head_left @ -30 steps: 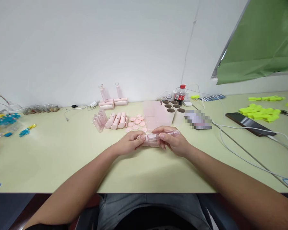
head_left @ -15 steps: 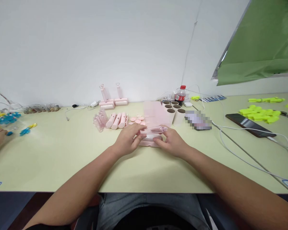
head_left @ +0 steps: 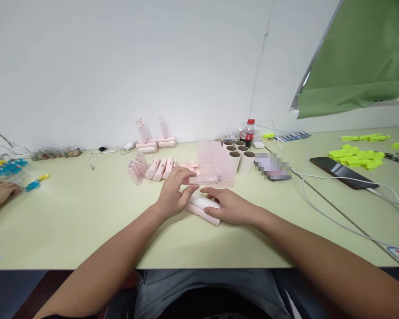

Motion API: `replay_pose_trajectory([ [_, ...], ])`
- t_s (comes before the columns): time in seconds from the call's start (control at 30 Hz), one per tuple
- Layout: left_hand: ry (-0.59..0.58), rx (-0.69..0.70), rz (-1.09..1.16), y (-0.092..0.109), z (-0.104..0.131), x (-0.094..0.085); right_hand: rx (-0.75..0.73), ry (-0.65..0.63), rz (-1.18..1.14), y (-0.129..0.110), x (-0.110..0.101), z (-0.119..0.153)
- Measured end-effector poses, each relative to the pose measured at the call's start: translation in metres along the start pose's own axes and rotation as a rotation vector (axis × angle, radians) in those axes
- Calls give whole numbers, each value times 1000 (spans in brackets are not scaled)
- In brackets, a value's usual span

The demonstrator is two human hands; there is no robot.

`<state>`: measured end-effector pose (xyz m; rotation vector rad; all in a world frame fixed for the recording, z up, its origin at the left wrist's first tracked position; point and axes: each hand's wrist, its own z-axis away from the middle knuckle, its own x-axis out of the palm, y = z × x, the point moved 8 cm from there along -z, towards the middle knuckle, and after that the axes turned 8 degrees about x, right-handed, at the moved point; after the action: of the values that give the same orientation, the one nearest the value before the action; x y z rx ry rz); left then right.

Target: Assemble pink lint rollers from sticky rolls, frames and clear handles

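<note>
My left hand (head_left: 173,194) pinches the end of a clear pink handle piece (head_left: 204,179), held level above the table. Below it my right hand (head_left: 231,206) has its fingers on a white roll (head_left: 202,203) that sits in a pink case (head_left: 202,215), tilted down to the right. Behind my hands lie a pink translucent sheet (head_left: 214,155), pink discs (head_left: 192,165), closed pink cylinders (head_left: 162,168) and a bunch of clear pink handles (head_left: 138,168).
White rolls (head_left: 248,161) stand behind on the right, near a cola bottle (head_left: 248,133). A phone (head_left: 342,173) and white cables lie at the right, with yellow pieces (head_left: 355,156) beyond. Another person's hand (head_left: 1,193) rests at the far left by blue pieces (head_left: 11,166).
The clear handle piece has come apart from my right hand and stays in my left. The case with the roll has turned and moved nearer, under my right hand. The other person's hand has moved right.
</note>
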<state>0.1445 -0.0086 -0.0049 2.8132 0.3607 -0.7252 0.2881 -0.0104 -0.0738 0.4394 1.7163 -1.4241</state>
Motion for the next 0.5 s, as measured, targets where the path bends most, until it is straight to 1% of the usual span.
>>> replay_pose_trajectory([
  [0.13, 10, -31, -26, -2, 0, -1, -21, -99, -49, -7, 5, 4],
  [0.2, 9, -52, -36, -4, 0, 0, -40, -124, -46, -10, 8, 6],
  [0.27, 30, -73, -48, -5, 0, -2, -49, -125, -54, -11, 10, 6],
  [0.33, 89, -94, -83, -6, 0, -9, -39, -89, -95, -7, 7, 3],
  [0.43, 208, -114, -173, -5, -1, -22, 10, -27, -273, 3, -4, -4],
  [0.5, 260, -103, -202, -3, -1, -29, 83, -30, -508, 12, -12, -8],
])
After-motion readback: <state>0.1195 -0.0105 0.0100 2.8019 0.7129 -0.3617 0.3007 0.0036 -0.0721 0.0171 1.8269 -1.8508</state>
